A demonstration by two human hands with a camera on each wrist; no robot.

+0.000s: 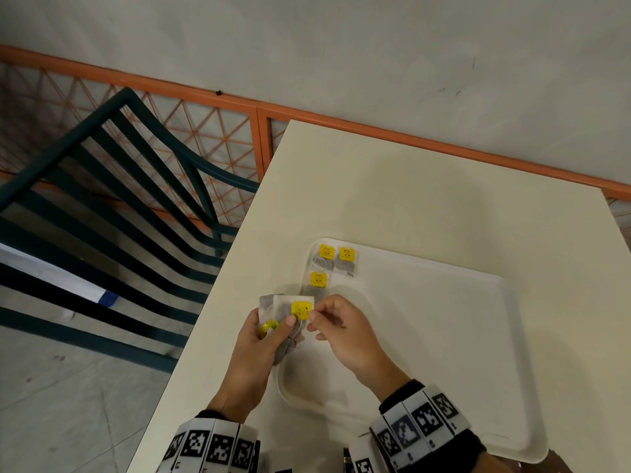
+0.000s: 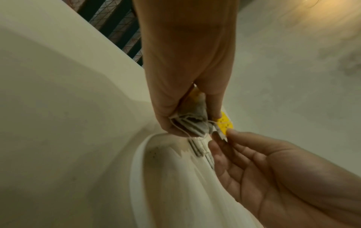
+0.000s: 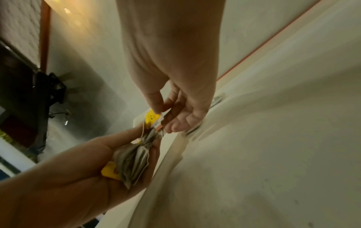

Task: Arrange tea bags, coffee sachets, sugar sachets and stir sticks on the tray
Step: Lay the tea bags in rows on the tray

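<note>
Above tray (image 1: 478,336) edge: left hand (image 1: 259,349) holds tea bags (image 1: 283,310); right hand (image 1: 345,331) pinches tag (image 1: 301,309).

Three yellow-tagged tea bags (image 1: 327,268) flat in white tray (image 1: 478,336) corner

Each wrist carries a white segmented band (image 1: 419,425) printed with square black-and-white fiducial markers. The left wrist band (image 1: 211,447) matches it. Dark cuffs (image 1: 473,448) sit beneath the bands.

A cream surface (image 1: 375,186) carried a white tray (image 1: 444,336) near its left edge, and three yellow-tagged tea bags (image 1: 333,264) lay in the tray's far-left corner.
</note>
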